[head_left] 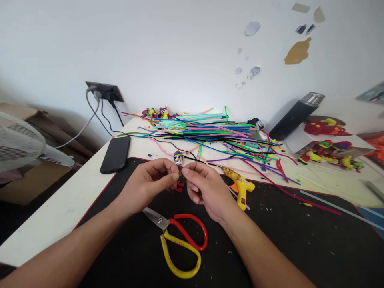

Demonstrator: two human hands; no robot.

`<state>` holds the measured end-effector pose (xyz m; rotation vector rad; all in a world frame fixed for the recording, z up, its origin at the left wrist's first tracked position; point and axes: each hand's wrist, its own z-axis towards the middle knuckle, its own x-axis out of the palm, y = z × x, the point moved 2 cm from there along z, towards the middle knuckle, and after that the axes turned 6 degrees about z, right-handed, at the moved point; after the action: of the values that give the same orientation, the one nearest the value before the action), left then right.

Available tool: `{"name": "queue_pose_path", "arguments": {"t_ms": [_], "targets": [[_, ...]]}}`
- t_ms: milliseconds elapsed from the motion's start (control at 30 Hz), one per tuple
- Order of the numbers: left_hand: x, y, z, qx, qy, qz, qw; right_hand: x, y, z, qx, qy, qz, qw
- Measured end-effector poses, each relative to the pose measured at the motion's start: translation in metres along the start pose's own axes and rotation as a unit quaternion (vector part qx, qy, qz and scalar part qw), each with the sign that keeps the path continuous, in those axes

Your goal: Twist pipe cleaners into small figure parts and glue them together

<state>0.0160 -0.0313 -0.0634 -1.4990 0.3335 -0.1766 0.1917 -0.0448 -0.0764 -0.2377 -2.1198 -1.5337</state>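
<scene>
My left hand (153, 180) and my right hand (207, 188) meet over the black mat, fingertips pinched close together. Between them is a tiny dark-yellow piece (180, 173), too small to name. A red curled piece (179, 187) shows just below the fingertips; whether it is attached cannot be seen. Just beyond the fingers is a small figure head (178, 158) with a white face and blue top. Scissors (163, 224) with one red and one yellow handle lie nearer me. A yellow glue gun (241, 188) rests right of my right hand.
Colourful pipe cleaners (207, 130) are heaped along the wall. A phone (115, 155) lies at left, near a wall socket (105, 92) with cables. At right are a dark thermos (295, 116) and several fuzzy figures (330, 154). A white fan (22, 138) stands far left.
</scene>
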Motion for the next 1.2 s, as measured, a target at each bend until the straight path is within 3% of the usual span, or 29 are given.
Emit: {"name": "queue_pose_path", "arguments": {"t_ms": [400, 767, 1067, 1200], "targets": [[-0.0014, -0.0008, 0.0017, -0.002, -0.026, 0.04, 0.999, 0.0021, -0.0023, 0.0008, -0.093, -0.003, -0.129, 0.987], [-0.0008, -0.0012, 0.0016, -0.011, -0.011, 0.036, 0.999, 0.0028, -0.0023, -0.0037, -0.207, -0.056, -0.288, 0.933], [-0.0035, -0.0005, 0.0036, -0.019, -0.004, 0.056, 0.998, 0.003, -0.0013, -0.0047, -0.22, -0.053, -0.332, 0.916], [-0.0032, -0.0003, 0.0037, -0.011, -0.007, 0.053, 0.999, 0.0028, -0.0031, -0.0038, -0.203, -0.051, -0.306, 0.929]]}}
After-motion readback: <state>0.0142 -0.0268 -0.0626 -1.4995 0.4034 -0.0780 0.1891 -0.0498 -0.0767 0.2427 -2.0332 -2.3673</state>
